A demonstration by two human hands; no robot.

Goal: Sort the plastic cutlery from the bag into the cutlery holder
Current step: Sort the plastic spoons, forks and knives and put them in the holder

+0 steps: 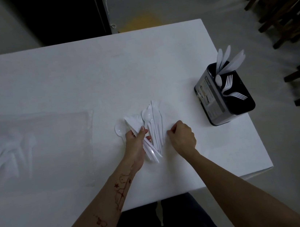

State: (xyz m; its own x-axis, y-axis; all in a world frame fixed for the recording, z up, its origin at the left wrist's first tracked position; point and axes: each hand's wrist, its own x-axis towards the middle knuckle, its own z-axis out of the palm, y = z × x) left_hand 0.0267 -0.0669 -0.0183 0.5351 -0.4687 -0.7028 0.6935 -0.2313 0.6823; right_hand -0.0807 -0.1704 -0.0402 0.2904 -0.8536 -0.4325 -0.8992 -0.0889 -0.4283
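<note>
From the head camera: my left hand grips a fanned bundle of white plastic cutlery over the white table, held so I can likely pick pieces off by type. My right hand hovers just beside the bundle, fingers curled, pinching nothing I can make out. The cutlery holder stands near the table's right edge, already holding knives, forks and a spoon. More cutlery remains in the clear bag at left.

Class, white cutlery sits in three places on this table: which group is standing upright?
The cutlery in the black holder at the table's right edge stands upright. The pile by the hands and the pieces in the clear bag lie flat.
</note>
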